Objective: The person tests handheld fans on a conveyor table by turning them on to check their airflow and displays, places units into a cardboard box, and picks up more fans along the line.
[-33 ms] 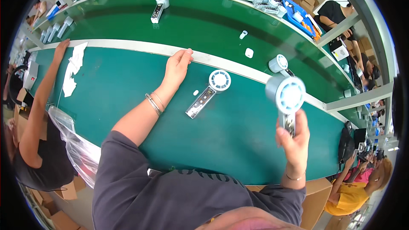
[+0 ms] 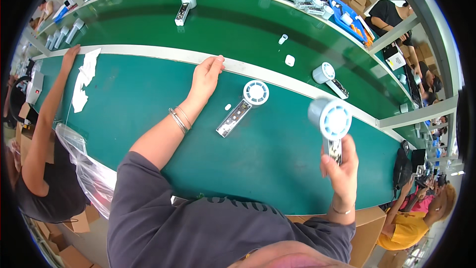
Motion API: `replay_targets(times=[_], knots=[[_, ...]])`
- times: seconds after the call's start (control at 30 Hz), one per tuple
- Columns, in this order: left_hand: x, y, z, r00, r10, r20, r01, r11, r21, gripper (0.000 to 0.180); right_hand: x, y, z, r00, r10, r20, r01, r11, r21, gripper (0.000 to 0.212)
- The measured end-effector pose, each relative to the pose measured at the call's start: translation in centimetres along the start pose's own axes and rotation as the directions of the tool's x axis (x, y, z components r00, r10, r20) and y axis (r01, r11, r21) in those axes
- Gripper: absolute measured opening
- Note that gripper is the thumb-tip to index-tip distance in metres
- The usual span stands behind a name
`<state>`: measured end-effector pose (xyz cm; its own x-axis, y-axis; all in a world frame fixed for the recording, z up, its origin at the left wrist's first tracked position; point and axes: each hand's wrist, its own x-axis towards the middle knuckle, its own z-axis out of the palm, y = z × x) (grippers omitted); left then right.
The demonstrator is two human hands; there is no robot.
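- Two hands are seen, set well apart.
- By the right hand [image 2: 343,161], one pale-blue handheld fan with a round slotted head [image 2: 335,120] is gripped at its clear handle and held above the tabletop, the head uppermost.
- The left hand [image 2: 206,75] is rested at the long white rail [image 2: 272,76], thumb and fingers drawn close; whether anything is pinched there cannot be told.
- On the dark-green tabletop [image 2: 282,164], between the hands, one second pale-blue fan with a clear handle [image 2: 240,111] is laid; beside its handle, one small white oval piece [image 2: 228,107] is placed.
- Near the left end, one crumpled white sheet [image 2: 85,80] is spread, and one co-worker's hand [image 2: 73,52] is rested by the rail.
- Beyond the rail, on the glossy green strip [image 2: 238,32], two more fans are laid, a far fan [image 2: 185,9] and a right-hand fan [image 2: 327,75]; one white rounded-square piece [image 2: 289,60] and one small pale cylinder [image 2: 283,39] are also seen.
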<state>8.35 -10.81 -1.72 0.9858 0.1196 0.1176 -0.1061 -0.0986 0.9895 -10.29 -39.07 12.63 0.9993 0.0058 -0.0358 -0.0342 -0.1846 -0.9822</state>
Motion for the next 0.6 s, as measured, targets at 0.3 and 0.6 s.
replay_targets(times=[0.3, 0.6], knots=[[0.0, 0.2, 0.2, 0.999, 0.006, 0.037, -0.007, 0.999, 0.036, 0.041, -3.0, 5.8, -1.6, 0.918, 0.395, 0.035, -0.38, 0.902, -0.206, 0.033], [0.0, 0.5, 0.6, 0.999, 0.0, 0.034, -0.002, 0.998, 0.058, 0.041, -2.3, -3.3, 0.6, 0.157, -0.848, -0.506, 0.967, 0.236, -0.095, 0.04]])
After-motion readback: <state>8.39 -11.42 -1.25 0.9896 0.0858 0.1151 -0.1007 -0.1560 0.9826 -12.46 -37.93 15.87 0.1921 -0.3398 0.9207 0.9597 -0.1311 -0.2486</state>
